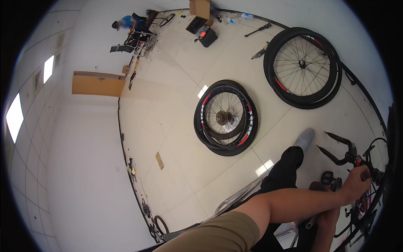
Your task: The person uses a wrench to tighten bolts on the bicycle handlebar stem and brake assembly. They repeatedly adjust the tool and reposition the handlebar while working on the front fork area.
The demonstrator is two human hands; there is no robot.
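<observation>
My left hand (pixel 356 185) reaches across to the bicycle front end at the right, its fingers curled at the headset, just below the black fork (pixel 344 155) with its red-marked steerer. What exactly the fingers grip is too small to tell. My right hand (pixel 327 216) is lower, partly hidden under my left forearm, beside a silver tubular part (pixel 311 221); its fingers are mostly hidden. A black pedal (pixel 327 177) shows left of my left hand. The dark bicycle frame and cables (pixel 363 210) fill the lower right edge.
Stacked tyres and wheels lie on the tiled floor at centre (pixel 225 117) and upper right (pixel 302 67). My shoe (pixel 304 138) is near the fork. A co-worker in blue (pixel 126 23) sits at the back left among bike parts. A toolbox (pixel 208 38) and boxes stand by the far wall.
</observation>
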